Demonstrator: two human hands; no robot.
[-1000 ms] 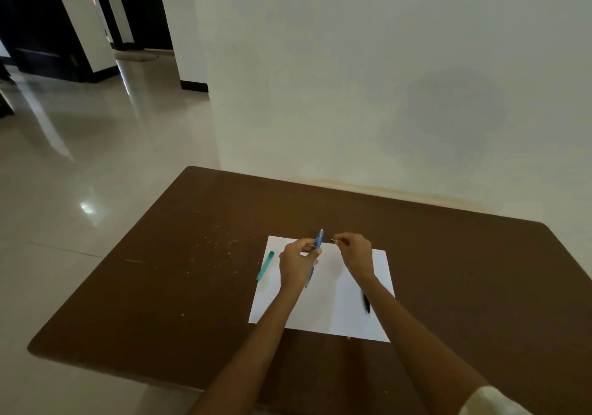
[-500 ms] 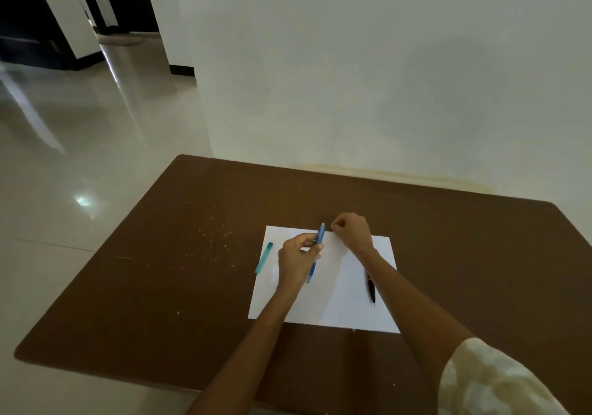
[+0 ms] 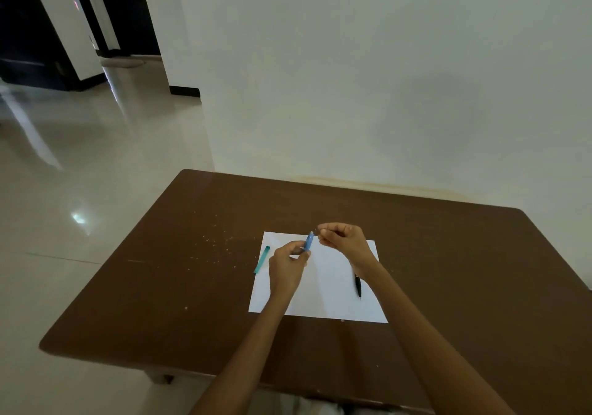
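Observation:
A white sheet of paper point(image 3: 323, 289) lies on the brown table point(image 3: 192, 286). Above its far edge my left hand point(image 3: 286, 267) grips a blue pen barrel point(image 3: 308, 241), tilted with its upper end toward my right hand. My right hand point(image 3: 344, 240) has its fingers curled and pinches something very small and dark at its fingertips, just right of the barrel's tip; what it is I cannot tell. A teal pen cap point(image 3: 262, 259) lies at the paper's left edge. A black pen part point(image 3: 357, 284) rests on the paper under my right forearm.
The table stands against a white wall point(image 3: 384, 94). Small pale specks point(image 3: 214, 241) dot the tabletop left of the paper. Glossy floor point(image 3: 80, 206) and a dark doorway point(image 3: 25, 30) lie to the left.
The blue barrel now shows less below my left hand. My right hand has lifted a little, its fingertips close to the barrel's tip. The camera view has shifted slightly.

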